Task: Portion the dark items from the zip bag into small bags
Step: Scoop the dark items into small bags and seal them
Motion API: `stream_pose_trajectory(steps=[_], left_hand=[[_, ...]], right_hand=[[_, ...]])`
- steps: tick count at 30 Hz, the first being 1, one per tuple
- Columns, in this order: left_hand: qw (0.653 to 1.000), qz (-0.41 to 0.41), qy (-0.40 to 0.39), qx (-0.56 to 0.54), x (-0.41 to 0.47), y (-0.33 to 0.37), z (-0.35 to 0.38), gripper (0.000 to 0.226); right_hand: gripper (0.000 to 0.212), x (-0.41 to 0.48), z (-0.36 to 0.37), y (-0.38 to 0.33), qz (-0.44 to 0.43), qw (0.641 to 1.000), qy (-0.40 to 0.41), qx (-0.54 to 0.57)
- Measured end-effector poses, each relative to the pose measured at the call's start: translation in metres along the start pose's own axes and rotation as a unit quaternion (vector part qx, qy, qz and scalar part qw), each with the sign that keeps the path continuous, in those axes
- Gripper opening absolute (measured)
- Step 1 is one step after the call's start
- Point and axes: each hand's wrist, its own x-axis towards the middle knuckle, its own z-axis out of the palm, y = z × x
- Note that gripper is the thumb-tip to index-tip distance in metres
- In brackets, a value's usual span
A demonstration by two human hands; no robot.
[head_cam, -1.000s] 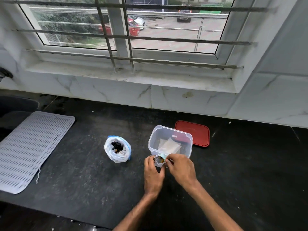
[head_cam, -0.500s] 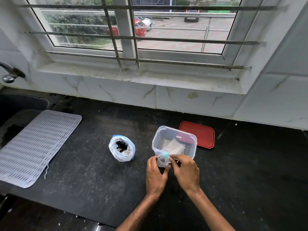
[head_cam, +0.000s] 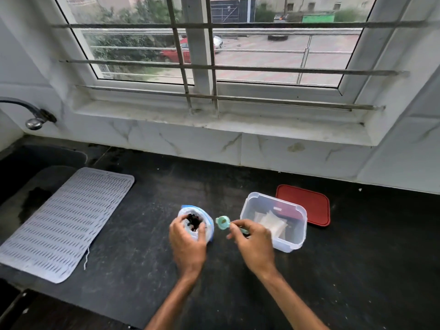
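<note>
Toward the middle of the bench's front edge, the left grip [head_cam: 188, 244] curls round the zip bag [head_cam: 208, 228], whose open mouth shows the dark items [head_cam: 194, 221]. Just right of it, the right grip [head_cam: 256, 244] pinches a small teal scoop [head_cam: 223, 222] beside the clear container [head_cam: 292, 241] of small bags [head_cam: 273, 223].

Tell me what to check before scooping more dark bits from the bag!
1. The zip bag is open and the dark items show: ok.
2. The left hand grips the zip bag: ok.
3. The right hand holds the teal scoop: ok.
4. The teal scoop is empty: cannot tell, blurred.
5. The small bags lie ready in the clear tub: ok.
</note>
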Motion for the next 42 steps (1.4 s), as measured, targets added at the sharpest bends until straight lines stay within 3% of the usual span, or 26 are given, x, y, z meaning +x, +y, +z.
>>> stream_pose_trajectory(steps=[2, 5, 9, 12, 17, 20, 25, 31, 34, 38, 40, 42], left_hand=[[0.996, -0.079, 0.018, 0.042, 0.023, -0.021, -0.001, 0.065], [0.973, -0.212, -0.053, 0.075, 0.037, -0.044, 0.004, 0.085], [0.943, -0.288, -0.149, 0.076, 0.047, -0.060, 0.008, 0.061], [0.940, -0.289, -0.171, 0.065, 0.052, -0.063, 0.008, 0.046], [0.960, -0.187, -0.208, 0.033, 0.058, -0.064, 0.007, 0.063], [0.956, -0.186, -0.224, 0.016, 0.068, -0.066, 0.009, 0.052], [0.960, -0.172, -0.220, -0.028, 0.075, -0.065, 0.010, 0.034], [0.956, -0.144, -0.254, -0.024, 0.079, -0.067, 0.008, 0.032], [0.949, -0.160, -0.271, -0.022, 0.083, -0.071, 0.008, 0.026], [0.944, -0.167, -0.285, -0.027, 0.087, -0.074, 0.009, 0.019], [0.943, -0.173, -0.281, -0.036, 0.087, -0.076, 0.008, 0.011], [0.942, -0.177, -0.283, -0.043, 0.088, -0.078, 0.008, 0.011]], right_hand=[[0.011, 0.008, 0.034, -0.003, -0.019, 0.998, -0.028, -0.060], [0.019, 0.023, 0.074, -0.001, -0.019, 0.989, -0.041, -0.142], [0.019, 0.037, 0.106, 0.000, -0.004, 0.972, -0.052, -0.227], [0.018, 0.042, 0.118, 0.004, -0.011, 0.961, -0.058, -0.270], [0.021, 0.048, 0.137, 0.012, -0.004, 0.948, -0.062, -0.311], [0.022, 0.050, 0.144, 0.014, 0.036, 0.949, -0.049, -0.310], [0.019, 0.051, 0.155, 0.011, 0.168, 0.969, 0.001, -0.183], [0.032, 0.068, 0.161, 0.013, 0.314, 0.948, 0.056, 0.022], [0.027, 0.067, 0.161, 0.017, 0.311, 0.948, 0.056, 0.033], [0.022, 0.060, 0.163, 0.018, 0.212, 0.963, 0.004, -0.168], [0.022, 0.062, 0.164, 0.016, 0.225, 0.963, -0.008, -0.150], [0.026, 0.066, 0.163, 0.017, 0.294, 0.955, 0.005, -0.029]])
